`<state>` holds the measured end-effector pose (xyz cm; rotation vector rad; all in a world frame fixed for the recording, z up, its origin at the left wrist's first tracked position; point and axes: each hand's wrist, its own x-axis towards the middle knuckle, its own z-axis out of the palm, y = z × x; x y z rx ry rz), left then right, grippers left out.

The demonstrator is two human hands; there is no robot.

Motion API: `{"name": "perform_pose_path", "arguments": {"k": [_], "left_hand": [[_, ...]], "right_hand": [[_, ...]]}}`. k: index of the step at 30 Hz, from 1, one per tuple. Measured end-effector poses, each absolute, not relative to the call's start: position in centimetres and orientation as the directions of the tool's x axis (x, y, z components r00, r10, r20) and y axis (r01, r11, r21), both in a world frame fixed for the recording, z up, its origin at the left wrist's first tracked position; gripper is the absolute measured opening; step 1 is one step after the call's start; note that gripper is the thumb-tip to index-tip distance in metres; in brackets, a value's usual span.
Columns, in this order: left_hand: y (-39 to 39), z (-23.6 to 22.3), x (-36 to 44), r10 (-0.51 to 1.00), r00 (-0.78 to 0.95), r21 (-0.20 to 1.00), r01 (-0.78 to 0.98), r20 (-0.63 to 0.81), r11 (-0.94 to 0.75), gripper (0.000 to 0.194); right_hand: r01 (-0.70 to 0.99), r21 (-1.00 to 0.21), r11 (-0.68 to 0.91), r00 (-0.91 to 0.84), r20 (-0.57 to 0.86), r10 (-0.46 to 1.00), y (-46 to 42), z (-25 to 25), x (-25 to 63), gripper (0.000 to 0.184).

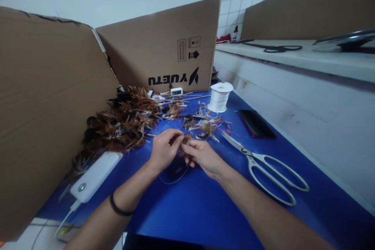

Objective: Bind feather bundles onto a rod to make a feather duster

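Observation:
My left hand (pixel 166 145) and my right hand (pixel 202 155) meet over the middle of the blue table. Their fingertips are pinched together on a small brown feather (pixel 186 138), partly hidden by the fingers. A thin pale thread (pixel 172 182) loops down below the hands. Just beyond lie loose feathers (pixel 207 128) mixed with light and reddish strands. A large pile of brown and black feathers (pixel 125 119) is to the left. Right of my hands, metal scissors (pixel 260 164) lie with their handles towards me.
A white power bank (pixel 96 175) with a cable lies at left. A white spool (pixel 220 97) stands at the back, near a dark phone (pixel 256 124). Cardboard panels (pixel 158 43) wall off the back and left. Thin sticks (pixel 196 97) lie behind the feathers; a ledge (pixel 310 56) runs along the right.

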<state>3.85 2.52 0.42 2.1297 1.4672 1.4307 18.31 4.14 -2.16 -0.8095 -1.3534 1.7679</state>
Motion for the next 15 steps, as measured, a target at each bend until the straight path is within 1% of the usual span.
{"name": "perform_pose_path", "arguments": {"k": [2,3,5,7,9,15], "left_hand": [[2.8,-0.3,3.9,0.876,-0.066,0.785,0.48,0.478,-0.392,0.016],[2.9,-0.6,3.8,0.909,-0.098,0.851,0.403,0.406,-0.337,0.019],[2.8,-1.4,3.6,0.959,-0.085,0.929,0.286,0.271,-0.237,0.023],[2.7,-1.9,3.5,0.988,-0.011,0.964,0.222,0.154,-0.148,0.027],[2.5,-2.0,3.5,0.996,0.054,0.979,0.189,0.071,-0.08,0.03],[2.2,-2.0,3.9,0.998,0.052,0.98,0.196,-0.032,0.021,0.032]], "right_hand": [[-0.212,-0.967,-0.144,-0.459,-0.031,0.888,4.5,-2.2,18.5,0.03],[-0.23,-0.964,-0.134,-0.431,-0.023,0.902,4.6,-2.2,18.6,0.029],[-0.256,-0.959,-0.123,-0.387,-0.015,0.922,4.9,-2.2,18.7,0.029],[-0.26,-0.957,-0.131,-0.358,-0.031,0.933,5.0,-2.2,18.8,0.029],[-0.253,-0.956,-0.149,-0.344,-0.055,0.937,5.1,-2.2,18.7,0.029],[-0.259,-0.958,-0.124,-0.305,-0.04,0.951,5.0,-2.4,18.4,0.027]]}}
